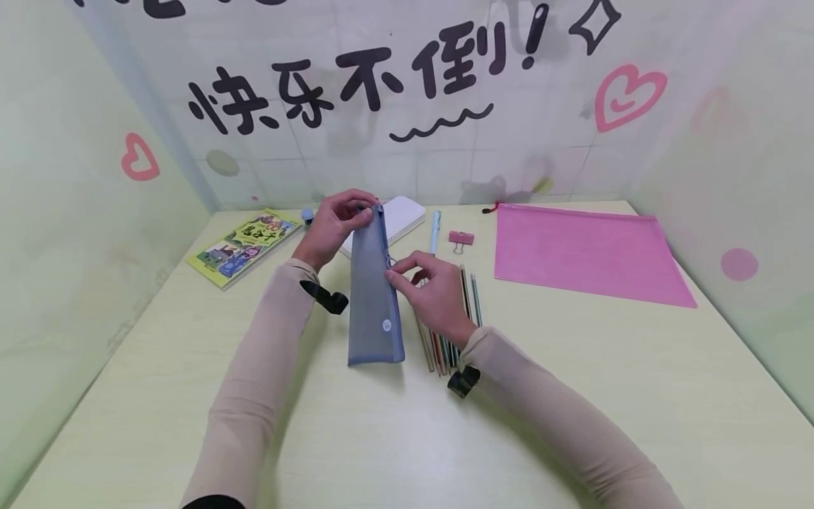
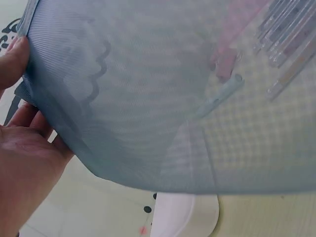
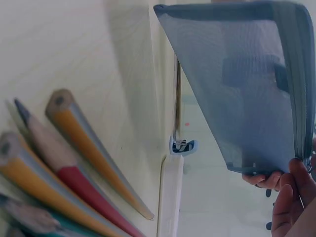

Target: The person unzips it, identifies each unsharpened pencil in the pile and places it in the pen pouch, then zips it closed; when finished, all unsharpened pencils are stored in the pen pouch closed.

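Mesh pencil pouch point(image 1: 375, 290), grey-blue and see-through, stands tilted on its near end at the middle of the desk point(image 1: 572, 396), held up between both hands. The left hand point(image 1: 333, 223) pinches its far top corner by the zipper's end; the right hand point(image 1: 432, 290) pinches the zipper pull partway down the edge. A hard pull on the zipper could tear the thin mesh out of the left fingers, or the pouch's foot could skid on the smooth desk. The right wrist hangs just over a row of pencils point(image 1: 445, 332), which a sweep could scatter. Behind lie a white notebook point(image 1: 397, 215), a pen point(image 1: 435, 230) and a pink binder clip point(image 1: 461, 239). Open room lies near and right, short of the pink folder point(image 1: 588, 251).
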Demonstrator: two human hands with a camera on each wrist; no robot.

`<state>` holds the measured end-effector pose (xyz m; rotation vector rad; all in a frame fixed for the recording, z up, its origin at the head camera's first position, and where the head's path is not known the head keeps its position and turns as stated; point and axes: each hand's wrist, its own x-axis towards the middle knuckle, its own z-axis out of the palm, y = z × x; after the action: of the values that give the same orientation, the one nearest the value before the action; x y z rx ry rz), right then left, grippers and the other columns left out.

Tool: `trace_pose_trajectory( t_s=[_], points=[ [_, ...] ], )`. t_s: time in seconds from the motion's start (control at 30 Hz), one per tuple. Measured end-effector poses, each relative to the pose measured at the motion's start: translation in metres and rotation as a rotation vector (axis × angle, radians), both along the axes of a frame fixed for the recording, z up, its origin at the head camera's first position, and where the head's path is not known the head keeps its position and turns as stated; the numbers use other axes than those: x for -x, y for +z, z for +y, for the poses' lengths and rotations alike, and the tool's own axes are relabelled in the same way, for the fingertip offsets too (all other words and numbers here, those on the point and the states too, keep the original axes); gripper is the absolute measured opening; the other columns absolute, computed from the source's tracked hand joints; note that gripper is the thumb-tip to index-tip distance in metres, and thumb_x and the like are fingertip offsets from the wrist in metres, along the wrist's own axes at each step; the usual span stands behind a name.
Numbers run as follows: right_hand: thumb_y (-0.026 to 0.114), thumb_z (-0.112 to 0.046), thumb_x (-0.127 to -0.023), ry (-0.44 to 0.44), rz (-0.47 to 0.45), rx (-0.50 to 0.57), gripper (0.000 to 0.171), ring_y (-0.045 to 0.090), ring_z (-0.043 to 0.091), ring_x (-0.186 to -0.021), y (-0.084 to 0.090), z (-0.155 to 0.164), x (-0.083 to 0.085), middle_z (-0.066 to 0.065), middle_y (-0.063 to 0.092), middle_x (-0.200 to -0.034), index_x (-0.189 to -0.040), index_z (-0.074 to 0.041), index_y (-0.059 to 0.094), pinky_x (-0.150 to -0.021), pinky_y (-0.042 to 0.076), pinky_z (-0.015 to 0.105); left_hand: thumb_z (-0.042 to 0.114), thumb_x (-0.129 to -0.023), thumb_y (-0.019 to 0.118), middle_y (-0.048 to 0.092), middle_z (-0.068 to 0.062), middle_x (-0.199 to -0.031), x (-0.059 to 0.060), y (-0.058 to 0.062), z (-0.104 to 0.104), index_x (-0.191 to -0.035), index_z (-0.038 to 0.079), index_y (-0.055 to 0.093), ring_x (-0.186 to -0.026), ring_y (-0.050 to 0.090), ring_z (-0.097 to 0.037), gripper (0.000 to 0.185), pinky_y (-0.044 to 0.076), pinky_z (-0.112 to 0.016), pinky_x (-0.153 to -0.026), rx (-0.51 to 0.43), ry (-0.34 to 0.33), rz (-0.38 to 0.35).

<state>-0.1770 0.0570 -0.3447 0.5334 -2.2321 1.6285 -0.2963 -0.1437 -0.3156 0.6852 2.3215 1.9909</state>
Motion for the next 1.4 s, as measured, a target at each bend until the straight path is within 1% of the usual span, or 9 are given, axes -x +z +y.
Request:
trace_pose_trajectory(
  t_s=[0.23,0.43,0.63,0.73,0.8,0.93,1.07,1.23,1.4],
  points=[
    [0.075,-0.014,-0.089,0.033,0.013,-0.044,0.008,0.064,0.017,-0.081,0.000,-0.001,-0.012,0.008,0.078,-0.092,-0.090,-0.006,0.074,-0.070,0.053,0.025,0.008,-0.097,0.063,0.069,0.007,-0.097,0.007,-0.005,-0.014,-0.104,0.022,0.071,-0.087,0.057,-0.012,0.017,0.050,-0.021,-0.075,-0.177,0.012,-0.003],
    [0.077,-0.011,-0.086,0.058,0.051,-0.099,0.006,0.067,0.021,-0.083,-0.002,0.003,-0.026,0.006,0.077,-0.087,-0.088,-0.006,0.074,-0.078,0.055,0.034,0.006,-0.097,0.063,0.069,0.005,-0.095,0.013,-0.010,-0.023,-0.103,0.018,0.070,-0.086,0.058,-0.011,0.016,0.052,-0.020,-0.075,-0.293,0.028,-0.058],
    [0.079,-0.009,-0.083,0.073,0.118,-0.132,0.006,0.064,0.013,-0.076,-0.003,0.011,-0.042,0.004,0.075,-0.083,-0.086,-0.007,0.074,-0.071,0.051,0.024,-0.001,-0.096,0.060,0.071,0.005,-0.091,0.019,-0.016,-0.030,-0.100,0.018,0.071,-0.084,0.062,-0.009,0.022,0.053,-0.019,-0.072,-0.429,0.022,-0.068],
    [0.080,-0.007,-0.083,0.081,0.168,-0.129,0.007,0.063,0.012,-0.074,-0.004,0.014,-0.048,0.004,0.075,-0.082,-0.086,-0.007,0.074,-0.065,0.048,0.023,-0.003,-0.096,0.059,0.072,0.004,-0.091,0.020,-0.017,-0.032,-0.100,0.018,0.071,-0.087,0.067,-0.010,0.025,0.054,-0.020,-0.072,-0.483,0.013,-0.064],
    [0.080,-0.005,-0.082,0.089,0.210,-0.123,0.007,0.064,0.012,-0.074,-0.003,0.015,-0.053,0.004,0.074,-0.082,-0.085,-0.006,0.074,-0.069,0.051,0.025,-0.003,-0.096,0.059,0.071,0.003,-0.092,0.020,-0.017,-0.034,-0.099,0.018,0.071,-0.087,0.069,-0.011,0.025,0.055,-0.020,-0.072,-0.506,0.021,-0.067],
    [0.078,-0.002,-0.082,0.103,0.279,-0.111,0.009,0.067,0.014,-0.078,-0.001,0.016,-0.059,0.004,0.073,-0.082,-0.085,-0.006,0.071,-0.073,0.054,0.026,-0.002,-0.096,0.060,0.069,0.003,-0.091,0.020,-0.018,-0.035,-0.099,0.019,0.071,-0.085,0.067,-0.010,0.025,0.054,-0.020,-0.070,-0.534,0.038,-0.079],
    [0.077,0.000,-0.082,0.112,0.303,-0.107,0.015,0.067,0.016,-0.080,0.002,0.014,-0.060,0.007,0.074,-0.087,-0.082,-0.006,0.063,-0.063,0.048,0.027,-0.001,-0.096,0.060,0.067,0.002,-0.094,0.019,-0.017,-0.033,-0.101,0.017,0.071,-0.087,0.068,-0.012,0.022,0.054,-0.020,-0.072,-0.549,0.014,-0.091],
    [0.079,0.002,-0.080,0.104,0.360,-0.141,0.025,0.072,0.019,-0.082,0.000,0.011,-0.057,0.010,0.075,-0.089,-0.076,-0.006,0.056,-0.059,0.045,0.025,0.002,-0.099,0.057,0.064,0.003,-0.099,0.016,-0.016,-0.031,-0.103,0.020,0.070,-0.092,0.061,-0.009,0.023,0.051,-0.020,-0.075,-0.488,-0.010,-0.113],
    [0.081,0.001,-0.079,0.089,0.417,-0.172,0.025,0.072,0.020,-0.084,-0.001,0.012,-0.055,0.011,0.074,-0.086,-0.074,-0.004,0.056,-0.064,0.055,0.028,0.007,-0.102,0.052,0.063,0.004,-0.103,0.008,-0.011,-0.029,-0.102,0.019,0.069,-0.097,0.059,-0.010,0.021,0.050,-0.023,-0.082,-0.430,-0.036,-0.112]
  ],
)
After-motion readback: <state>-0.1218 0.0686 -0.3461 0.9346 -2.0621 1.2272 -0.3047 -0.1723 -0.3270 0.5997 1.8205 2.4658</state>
